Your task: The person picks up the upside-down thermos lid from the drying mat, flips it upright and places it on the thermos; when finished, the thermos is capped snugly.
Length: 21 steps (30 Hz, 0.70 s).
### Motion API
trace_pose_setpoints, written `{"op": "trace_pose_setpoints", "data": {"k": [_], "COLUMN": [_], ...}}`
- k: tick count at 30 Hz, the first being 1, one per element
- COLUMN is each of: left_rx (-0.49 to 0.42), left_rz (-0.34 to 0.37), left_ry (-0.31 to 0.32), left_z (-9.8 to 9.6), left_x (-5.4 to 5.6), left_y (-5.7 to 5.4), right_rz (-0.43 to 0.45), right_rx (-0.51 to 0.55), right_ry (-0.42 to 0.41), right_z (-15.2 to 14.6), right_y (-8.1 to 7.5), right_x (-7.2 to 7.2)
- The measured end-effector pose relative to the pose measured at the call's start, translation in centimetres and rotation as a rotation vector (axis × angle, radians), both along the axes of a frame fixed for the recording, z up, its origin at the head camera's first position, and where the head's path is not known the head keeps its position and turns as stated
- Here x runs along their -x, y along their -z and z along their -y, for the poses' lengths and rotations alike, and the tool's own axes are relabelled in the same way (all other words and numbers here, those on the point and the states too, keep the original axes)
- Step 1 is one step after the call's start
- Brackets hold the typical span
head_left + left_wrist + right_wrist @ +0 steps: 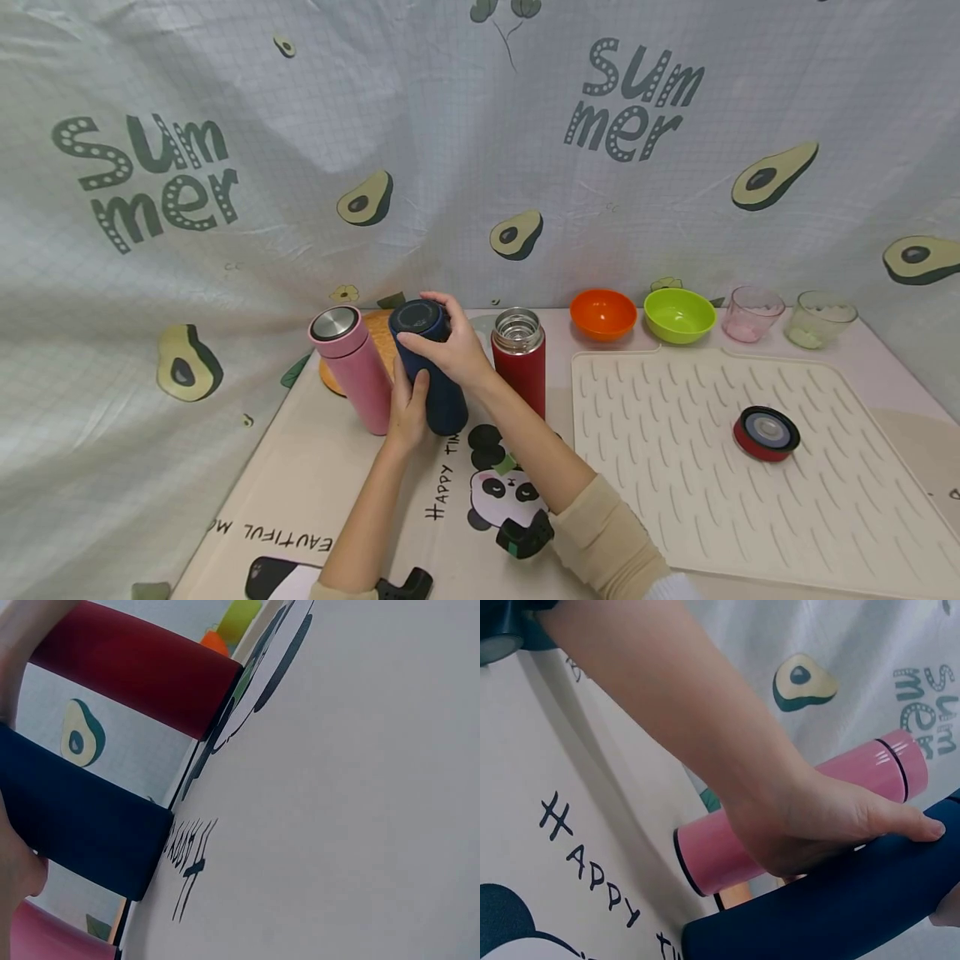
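Note:
A dark blue thermos (447,400) stands on the table between the other two bottles, its dark lid (417,316) on top. My left hand (409,410) holds its body from the left side, the thumb laid along the front. Around the lid curl the fingers and thumb of my right hand (456,348). To the left is a pink thermos (360,377) with a steel-topped lid, close to my left hand. On the right stands a red thermos (519,367) without a lid, its steel mouth showing, partly hidden behind my right forearm.
A red and black lid (767,433) lies on a beige ridged mat (637,500) at the right. Behind the mat are an orange bowl (603,315), a green bowl (679,316), a pink glass (752,314) and a greenish glass (821,320). A printed curtain (435,142) hangs behind the table.

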<state>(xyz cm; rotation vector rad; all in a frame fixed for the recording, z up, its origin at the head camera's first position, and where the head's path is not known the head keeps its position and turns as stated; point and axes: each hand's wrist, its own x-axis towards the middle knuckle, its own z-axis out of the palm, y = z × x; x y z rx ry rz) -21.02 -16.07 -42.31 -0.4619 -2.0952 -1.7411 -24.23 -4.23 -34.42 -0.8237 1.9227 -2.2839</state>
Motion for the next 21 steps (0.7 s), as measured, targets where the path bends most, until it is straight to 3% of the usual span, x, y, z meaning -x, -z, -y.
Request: {"op": "trace_pose_setpoints", "data": {"k": [11,16,21], "left_rx": [0.001,-0.008,0.000], "left_rz": [-0.009,0.008,0.003], "left_ry": [0.016,0.017,0.017], "left_z": [0.09,0.09,0.12], "left_x": [0.15,0.04,0.05], "left_y": [0.29,0.13,0.12], "right_rz": [0.023,-0.012,-0.008], "right_rx": [-0.034,-0.037,-0.019], "right_ry": [-0.033,-0.047,-0.018], "right_z": [-0.05,-0.10,0.14], "right_y": [-0.06,-0.19,-0.31], "right_x": [0.17,0.00,-0.18]}}
